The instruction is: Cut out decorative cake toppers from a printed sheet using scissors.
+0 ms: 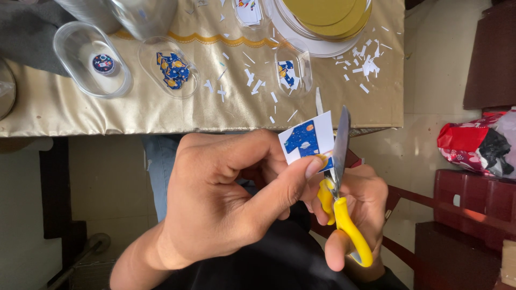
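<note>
A small paper card, white with a blue shape printed on it and dotted with little orange and yellow planets, is held up in front of the table edge, just below the gold tablecloth. The left hand pinches the card at its lower corner, thumb pressed on the front and the other fingers curled behind. Touching the card's right edge is the blade of a pair of scissors with yellow handles; the blades point upward and appear nearly closed against the paper. The right hand grips the scissors, fingers threaded through the yellow loops, mostly hidden behind the left hand. Beyond the hands, the table holds three clear plastic trays: one on the left with a single round blue sticker inside, a middle one with a heap of blue and orange cut-outs, and a smaller one with a few more cut-outs. White paper scraps lie scattered over the cloth, thickest near the right. At the top edge sits a stack of round gold boards on a white plate. To the right of the table, on a dark red stool, rests a crumpled red bag.
</note>
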